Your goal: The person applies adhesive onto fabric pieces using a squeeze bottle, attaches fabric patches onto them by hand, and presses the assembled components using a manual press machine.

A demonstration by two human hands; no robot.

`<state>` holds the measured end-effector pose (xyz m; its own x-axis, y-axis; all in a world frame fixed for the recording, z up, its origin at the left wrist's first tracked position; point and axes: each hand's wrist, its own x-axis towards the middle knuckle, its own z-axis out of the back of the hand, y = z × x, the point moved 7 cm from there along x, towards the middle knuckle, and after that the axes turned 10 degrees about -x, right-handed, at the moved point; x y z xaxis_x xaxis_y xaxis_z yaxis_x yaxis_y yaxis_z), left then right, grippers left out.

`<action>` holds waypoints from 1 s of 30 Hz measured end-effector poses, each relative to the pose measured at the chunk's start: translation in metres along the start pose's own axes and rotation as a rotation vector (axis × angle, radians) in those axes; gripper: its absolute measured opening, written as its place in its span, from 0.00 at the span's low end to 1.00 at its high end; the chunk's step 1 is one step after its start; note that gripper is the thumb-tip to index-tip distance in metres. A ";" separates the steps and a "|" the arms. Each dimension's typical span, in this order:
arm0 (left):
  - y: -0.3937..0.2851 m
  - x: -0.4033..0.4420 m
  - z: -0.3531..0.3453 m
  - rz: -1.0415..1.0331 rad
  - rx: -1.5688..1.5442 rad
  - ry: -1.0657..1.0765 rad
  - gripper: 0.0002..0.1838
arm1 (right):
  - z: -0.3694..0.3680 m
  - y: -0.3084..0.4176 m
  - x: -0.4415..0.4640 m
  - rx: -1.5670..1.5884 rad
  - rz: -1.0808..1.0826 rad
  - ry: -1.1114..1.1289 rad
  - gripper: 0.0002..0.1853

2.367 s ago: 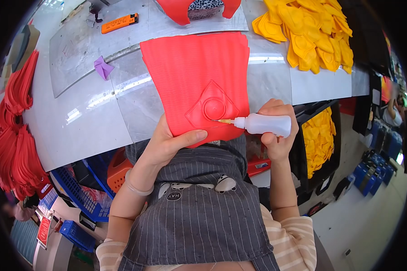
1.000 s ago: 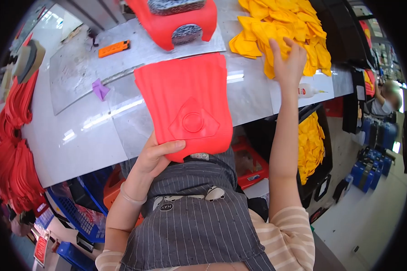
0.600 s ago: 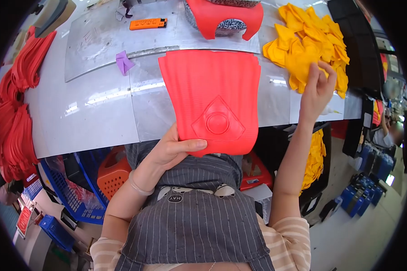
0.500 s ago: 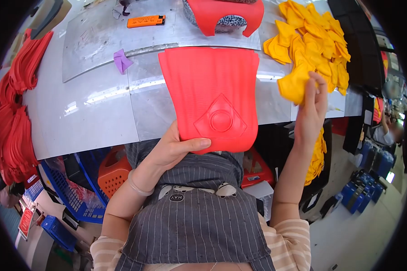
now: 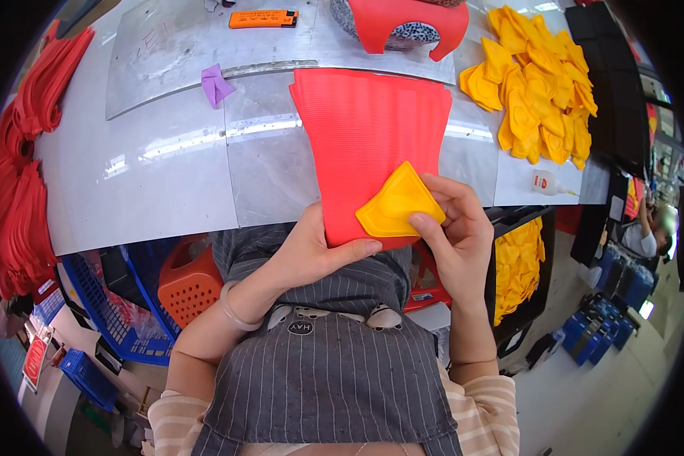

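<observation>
My left hand (image 5: 315,247) is closed on the lower left edge of a red ribbed rubbery sheet (image 5: 376,125), thumb on its front, and holds it over the table's near edge. Between the thumb and fingers of my right hand (image 5: 460,228) is a yellow diamond-shaped patch (image 5: 399,201). The patch lies against or just above the sheet's lower part and hides the raised diamond outline there; contact cannot be made out. A pile of similar yellow patches (image 5: 543,91) lies on the table at the right.
A small white bottle (image 5: 543,182) lies near the right table edge. An orange lighter (image 5: 264,19), a purple scrap (image 5: 216,85) and a red curved piece on a speckled block (image 5: 403,23) are farther back. Red strips (image 5: 19,205) hang at left. More yellow patches (image 5: 518,266) sit below the table.
My right hand has come from the yellow pile to the red sheet, bringing the yellow patch over the raised diamond. The white bottle now shows at the right.
</observation>
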<state>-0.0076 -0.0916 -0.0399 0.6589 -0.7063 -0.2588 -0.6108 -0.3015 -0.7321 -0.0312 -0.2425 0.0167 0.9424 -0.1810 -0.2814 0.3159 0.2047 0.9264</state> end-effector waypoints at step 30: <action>0.000 -0.008 -0.013 0.041 -0.395 -0.148 0.21 | 0.029 -0.026 -0.027 0.085 0.061 0.015 0.42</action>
<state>-0.0185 -0.0945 -0.0295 0.6693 -0.6314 -0.3915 -0.7398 -0.5178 -0.4296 -0.0677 -0.2707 0.0078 0.9613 -0.1560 -0.2269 0.2480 0.1328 0.9596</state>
